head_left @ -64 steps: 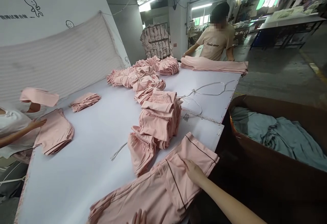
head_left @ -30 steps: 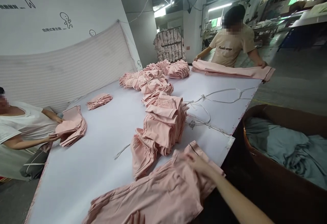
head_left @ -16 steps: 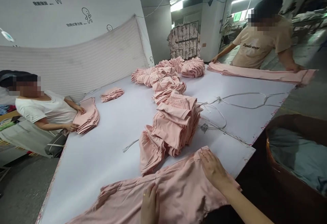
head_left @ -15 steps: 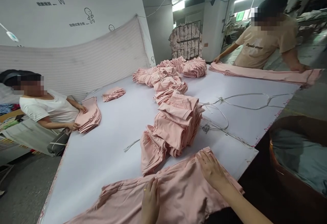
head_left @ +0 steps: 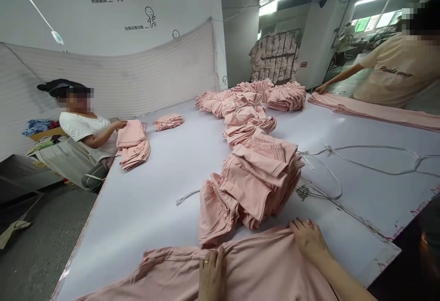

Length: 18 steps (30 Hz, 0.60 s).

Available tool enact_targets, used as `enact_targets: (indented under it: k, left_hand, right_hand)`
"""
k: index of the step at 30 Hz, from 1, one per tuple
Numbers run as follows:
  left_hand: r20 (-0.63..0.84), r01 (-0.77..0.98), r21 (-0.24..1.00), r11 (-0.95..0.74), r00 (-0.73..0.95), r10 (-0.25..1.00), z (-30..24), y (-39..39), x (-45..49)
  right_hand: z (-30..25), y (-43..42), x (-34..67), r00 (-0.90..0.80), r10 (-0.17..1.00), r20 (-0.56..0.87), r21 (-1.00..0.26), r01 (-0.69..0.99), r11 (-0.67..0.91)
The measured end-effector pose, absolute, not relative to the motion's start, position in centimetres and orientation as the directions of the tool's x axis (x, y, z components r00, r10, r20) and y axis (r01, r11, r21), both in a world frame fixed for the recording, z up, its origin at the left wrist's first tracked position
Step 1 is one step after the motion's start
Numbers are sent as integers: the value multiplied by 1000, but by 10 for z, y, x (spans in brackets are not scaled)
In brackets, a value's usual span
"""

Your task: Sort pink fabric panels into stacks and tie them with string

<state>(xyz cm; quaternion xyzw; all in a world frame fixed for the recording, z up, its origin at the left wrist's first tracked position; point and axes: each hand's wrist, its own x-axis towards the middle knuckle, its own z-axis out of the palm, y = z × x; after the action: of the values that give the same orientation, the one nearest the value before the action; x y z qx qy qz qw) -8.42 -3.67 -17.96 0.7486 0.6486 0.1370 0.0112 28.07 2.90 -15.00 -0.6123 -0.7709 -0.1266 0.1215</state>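
Note:
A pair of pink trousers [head_left: 264, 269] lies spread along the near side of the table, with its lower part cut off by the frame. My left hand [head_left: 212, 274], a ring on one finger, rests on the cloth with fingers stretched toward its upper edge. Farther right, the fingers of my right hand [head_left: 311, 242] curl over the upper corner of the trousers, and creases run from there across the fabric. Just beyond both hands stands a thick pile of folded pink garments [head_left: 247, 191], some with gathered elastic waists.
Bundled pink garments [head_left: 287, 95] continue across the white table [head_left: 151, 214]. A cord [head_left: 374, 168] loops over the right side. On the left, a person [head_left: 91, 129] handles folded pink pieces [head_left: 134, 147]; at right, another person [head_left: 395, 72] touches a long pink stack [head_left: 374, 108].
My view has swung left, so the scene sits farther right. My right hand's fingers, flatter before, now bend over the trousers' edge. The left co-worker has lifted a folded piece over their stack.

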Motion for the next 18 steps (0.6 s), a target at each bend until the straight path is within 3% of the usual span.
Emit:
enact_targets:
  k: [5,9,12,15,18]
  left_hand:
    - [89,965,262,-6,-18,996,-155,-42,-91]
    - [-45,977,211,-33,43,998,-133,-34,-113]
    - [155,982,132,-133,112,982,-138,-40,-126]
    - [425,997,-51,-63,79,902,-152,-53,-128]
    - [492,991,-81,-109,135,860,-171,-62,-117]
  right_hand:
    - [-155,23,284,-290,899,330,141,956,257]
    - [-167,12,298,-282,864,418,158,959,236]
    - [-183,7,311,-291,828,479,169,956,238]
    - [-193,11,316,-287,845,451,166,957,236]
    - [-183,20,303,-269,857,439,133,963,235]
